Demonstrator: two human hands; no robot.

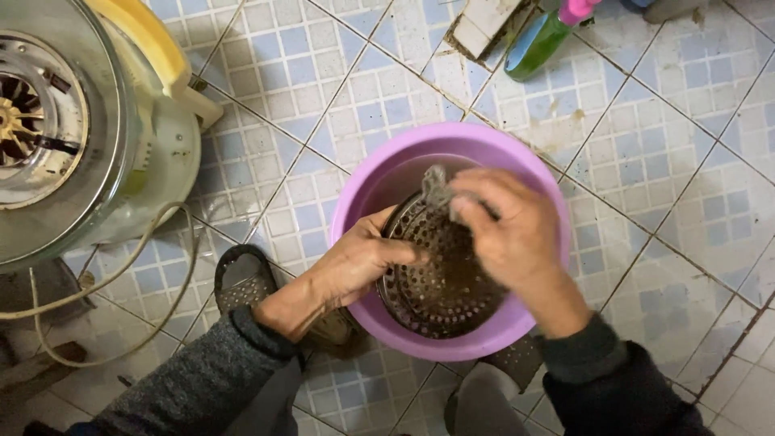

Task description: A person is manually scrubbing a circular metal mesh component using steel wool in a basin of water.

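Observation:
A purple plastic basin (pixel 517 165) sits on the tiled floor between my feet. Inside it leans a round, dark, perforated metal filter disc (pixel 440 287), grimy and wet. My left hand (pixel 355 262) grips the disc's left rim and holds it tilted. My right hand (pixel 504 234) presses a grey scrubbing pad (pixel 437 190) against the disc's upper edge. Whether water stands in the basin is hard to tell.
A yellow and white appliance (pixel 153 153) with an open metal housing and fan lies at the left, its white cord (pixel 121 266) looping over the floor. A green bottle with a pink cap (pixel 542 42) lies at the top. My sandalled feet (pixel 242 278) flank the basin.

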